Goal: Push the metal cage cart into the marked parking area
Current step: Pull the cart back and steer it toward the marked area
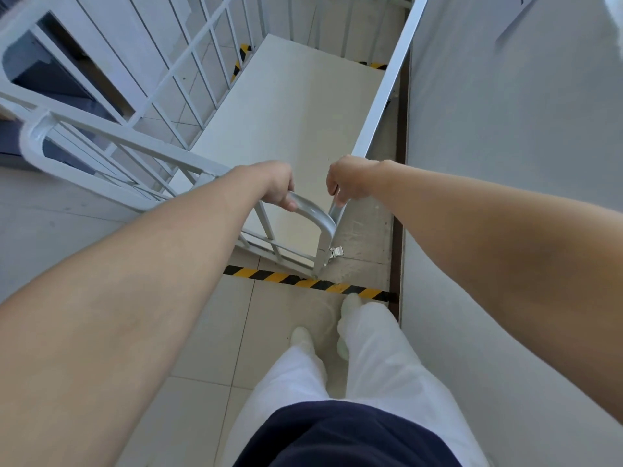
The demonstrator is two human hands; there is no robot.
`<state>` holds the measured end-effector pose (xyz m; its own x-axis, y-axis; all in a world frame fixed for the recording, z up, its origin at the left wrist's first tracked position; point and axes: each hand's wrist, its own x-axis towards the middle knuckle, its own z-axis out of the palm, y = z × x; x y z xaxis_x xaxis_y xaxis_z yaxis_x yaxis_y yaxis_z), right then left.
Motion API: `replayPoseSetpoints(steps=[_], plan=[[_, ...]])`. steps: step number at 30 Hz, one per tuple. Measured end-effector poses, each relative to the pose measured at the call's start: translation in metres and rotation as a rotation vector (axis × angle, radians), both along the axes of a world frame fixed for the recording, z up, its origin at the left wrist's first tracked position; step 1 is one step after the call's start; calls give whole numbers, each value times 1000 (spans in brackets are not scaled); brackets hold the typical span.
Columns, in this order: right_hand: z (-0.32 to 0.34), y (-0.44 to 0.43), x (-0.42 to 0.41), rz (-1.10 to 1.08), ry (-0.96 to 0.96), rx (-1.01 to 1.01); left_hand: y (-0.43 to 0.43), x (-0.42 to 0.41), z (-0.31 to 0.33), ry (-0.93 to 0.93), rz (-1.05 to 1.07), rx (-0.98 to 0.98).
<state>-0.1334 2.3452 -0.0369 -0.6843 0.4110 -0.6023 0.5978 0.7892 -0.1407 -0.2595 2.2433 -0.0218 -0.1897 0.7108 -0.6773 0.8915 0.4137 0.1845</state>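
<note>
Gripping cage cart [296,106] rail, both hands, left hand [278,185], right hand [347,180], closed, no legible writing

Wall [505,163] hard along cage cart [286,112] right side, narrow floor strip between. Second cage [84,106] close on left. Tiled floor [209,332] behind near striped tape [303,281] open.

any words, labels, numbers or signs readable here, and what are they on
No readable text anywhere.
Paper sheet on the wall, top right: a dark mark at its upper edge, cut off by the frame, unreadable.
Yellow-black striped tape on the floor: stripes only, no words.
Metal cage cart: no label visible.
</note>
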Motion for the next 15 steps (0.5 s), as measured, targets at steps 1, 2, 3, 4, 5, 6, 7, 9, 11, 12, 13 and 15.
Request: replayPoseSetpoints(steps=[1, 2, 3, 4, 5, 6, 7, 9, 11, 12, 13, 15], plan=[[-1, 0, 1, -2, 3, 4, 0, 1, 0, -5, -1, -3], [-2, -1, 1, -4, 3, 9, 0, 1, 0, -9, 2, -5], [-3, 0, 0, -2, -2, 21, 1, 2, 0, -8, 5, -4], [-3, 1, -1, 3, -13, 32, 3, 3, 1, -6, 5, -4], [-3, 3, -1, 10, -24, 37, 4, 4, 1, -8, 3, -6], [-2, 3, -1, 19, -33, 42, 6, 6, 1, -7, 2, -6], [-1, 3, 1, 23, -37, 48, 7, 8, 2, -4, -2, 0], [2, 0, 2, 29, -45, 43, 5, 12, 6, -5, 10, 11], [5, 2, 0, 61, -47, 41, 5, 13, 7, 4, 20, 16], [5, 4, -2, 84, -61, 34, 6, 13, 7, 8, 18, 4], [6, 6, -3, 106, -78, 20, 8, 13, 6, 12, 20, -14], [7, 11, -6, 150, -88, -4, 12, 13, 8, 25, 33, -42]])
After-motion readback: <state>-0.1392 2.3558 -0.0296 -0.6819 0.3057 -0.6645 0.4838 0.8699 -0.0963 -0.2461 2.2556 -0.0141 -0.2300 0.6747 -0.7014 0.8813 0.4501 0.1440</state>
